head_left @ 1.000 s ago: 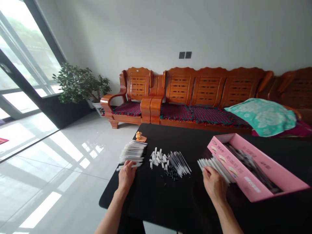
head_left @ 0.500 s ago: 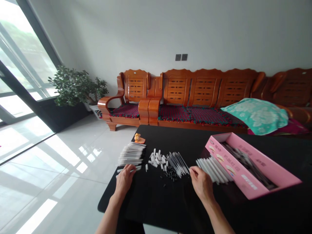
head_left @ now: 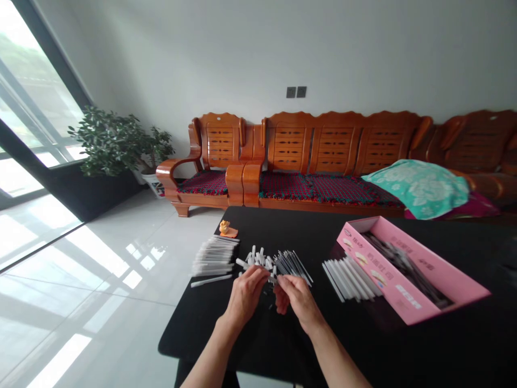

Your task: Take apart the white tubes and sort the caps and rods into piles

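Note:
My left hand is closed in a pinch on a slim white pen barrel, one end of which sticks out left of the fingers. Close against it, my right hand also pinches. Whatever lies between its fingertips is too small and covered to name. Behind the hands are a heap of short white caps and a fan of thin pen refills. Small black pieces on the table are mostly hidden by the hands.
White pens or barrels lie stacked at left, one apart. More white tubes rest beside a pink box holding dark items. A small orange figurine stands at the black table's far left corner.
My left hand has left the stack at left and my right hand has left the refills' right end. Both have come together in front of the caps. One of two pens by the left stack no longer lies there.

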`<state>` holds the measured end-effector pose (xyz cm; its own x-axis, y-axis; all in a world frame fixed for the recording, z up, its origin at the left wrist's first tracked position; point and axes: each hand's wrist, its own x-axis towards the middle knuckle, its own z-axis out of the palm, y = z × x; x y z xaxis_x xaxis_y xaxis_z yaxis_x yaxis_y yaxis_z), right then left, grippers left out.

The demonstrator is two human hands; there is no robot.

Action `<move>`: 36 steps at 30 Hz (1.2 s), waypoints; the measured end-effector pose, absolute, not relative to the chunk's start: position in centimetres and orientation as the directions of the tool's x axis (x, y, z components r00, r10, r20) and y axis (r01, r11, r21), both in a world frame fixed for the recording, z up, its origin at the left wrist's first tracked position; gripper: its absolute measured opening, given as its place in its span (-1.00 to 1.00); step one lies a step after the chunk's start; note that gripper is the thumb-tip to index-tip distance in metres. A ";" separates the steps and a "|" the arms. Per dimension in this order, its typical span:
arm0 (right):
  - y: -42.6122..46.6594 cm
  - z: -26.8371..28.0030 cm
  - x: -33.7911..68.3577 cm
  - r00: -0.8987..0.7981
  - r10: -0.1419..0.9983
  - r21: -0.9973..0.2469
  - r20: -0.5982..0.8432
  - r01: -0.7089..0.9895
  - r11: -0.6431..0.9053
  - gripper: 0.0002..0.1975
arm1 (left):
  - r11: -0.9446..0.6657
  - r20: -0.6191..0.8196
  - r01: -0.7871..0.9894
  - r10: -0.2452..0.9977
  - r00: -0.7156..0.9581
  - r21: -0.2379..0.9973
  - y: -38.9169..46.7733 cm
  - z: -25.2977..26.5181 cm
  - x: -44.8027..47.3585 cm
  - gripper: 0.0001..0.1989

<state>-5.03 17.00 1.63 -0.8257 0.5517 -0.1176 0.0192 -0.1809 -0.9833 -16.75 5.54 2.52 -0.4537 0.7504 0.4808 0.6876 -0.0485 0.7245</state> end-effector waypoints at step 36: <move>18.6 0.5 -6.4 -0.837 0.516 -0.861 -0.185 -0.115 -0.496 -0.61 | -0.347 -0.018 -0.364 0.702 -0.712 0.864 10.3 0.4 -18.2 -0.62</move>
<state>-6.41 18.56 0.49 -0.8365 0.5157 -0.1851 -0.1154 -0.4961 -0.8606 -18.22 10.33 0.36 -0.7123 0.7017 -0.0181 -0.3641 -0.3473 0.8642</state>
